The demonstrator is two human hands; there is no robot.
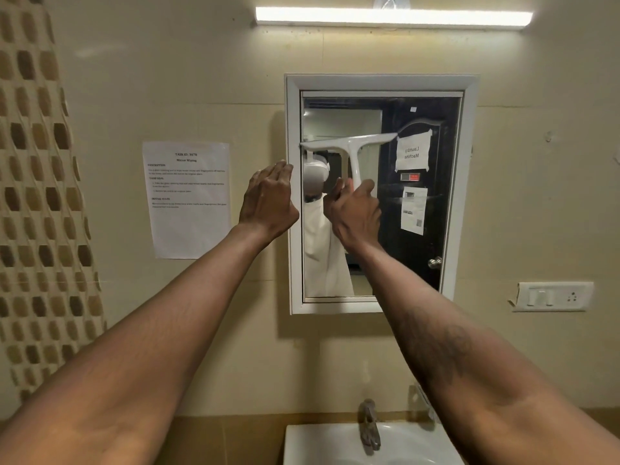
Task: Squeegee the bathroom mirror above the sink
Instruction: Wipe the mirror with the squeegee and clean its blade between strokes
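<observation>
A white-framed mirror (419,203) hangs on the beige tiled wall above a white sink (322,444). My right hand (355,216) grips the handle of a white T-shaped squeegee (349,144). Its blade lies against the upper left part of the glass, slightly tilted, left end at the frame. My left hand (268,199) rests on the mirror's left frame edge, fingers curled around it. The glass reflects a dark door with paper notices and a person in white.
A printed task sheet (188,199) is taped to the wall left of the mirror. A switch and socket plate (553,296) sits at the right. A metal tap (369,427) stands over the sink. A tube light (392,16) glows above. Patterned tiles cover the left wall.
</observation>
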